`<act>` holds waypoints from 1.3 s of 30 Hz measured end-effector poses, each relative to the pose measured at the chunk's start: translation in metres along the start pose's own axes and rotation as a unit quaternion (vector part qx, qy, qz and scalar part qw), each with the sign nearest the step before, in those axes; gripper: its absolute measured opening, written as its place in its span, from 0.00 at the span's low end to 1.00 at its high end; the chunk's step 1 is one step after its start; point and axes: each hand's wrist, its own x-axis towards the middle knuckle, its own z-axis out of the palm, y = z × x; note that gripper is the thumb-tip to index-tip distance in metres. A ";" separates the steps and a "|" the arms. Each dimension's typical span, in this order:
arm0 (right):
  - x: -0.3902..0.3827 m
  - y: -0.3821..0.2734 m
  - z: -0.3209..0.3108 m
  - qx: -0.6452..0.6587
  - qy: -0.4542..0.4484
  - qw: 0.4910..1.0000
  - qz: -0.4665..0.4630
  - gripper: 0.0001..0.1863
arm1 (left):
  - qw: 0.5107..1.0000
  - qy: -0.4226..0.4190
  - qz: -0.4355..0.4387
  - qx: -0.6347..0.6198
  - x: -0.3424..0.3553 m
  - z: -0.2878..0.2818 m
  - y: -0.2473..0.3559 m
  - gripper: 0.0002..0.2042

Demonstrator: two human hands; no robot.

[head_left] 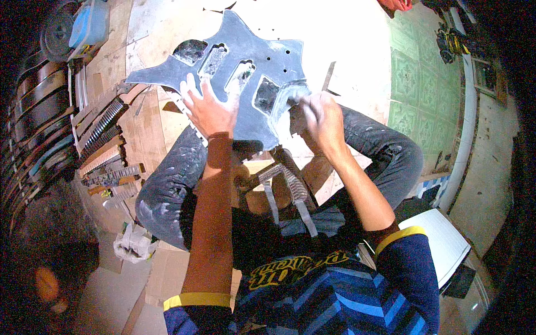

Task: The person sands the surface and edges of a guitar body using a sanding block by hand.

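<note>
Green tiles at 2 o'clock, grey panel at 12.
Left hand — grip spread — touches the panel's 7 o'clock side; right hand curls at its 4 o'clock edge — whether its grip pinches anything, I cannot tell.

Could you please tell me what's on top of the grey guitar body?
The left hand rests on the guitar body, with whitish smears near the right hand; whatever lies beneath the left hand is hidden.
</note>
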 end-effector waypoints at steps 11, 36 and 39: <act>-0.056 0.031 -0.036 0.179 -0.192 0.962 -0.072 0.09 | 0.999 -0.011 -0.017 -0.041 -0.004 -0.005 0.010 0.33; -0.061 0.050 -0.086 0.302 0.051 0.948 0.086 0.12 | 0.895 -0.313 0.306 0.088 -0.131 -0.083 0.089 0.39; -0.059 0.044 -0.087 0.318 0.058 0.942 0.090 0.12 | 0.906 -0.234 0.321 0.148 -0.134 -0.071 0.077 0.43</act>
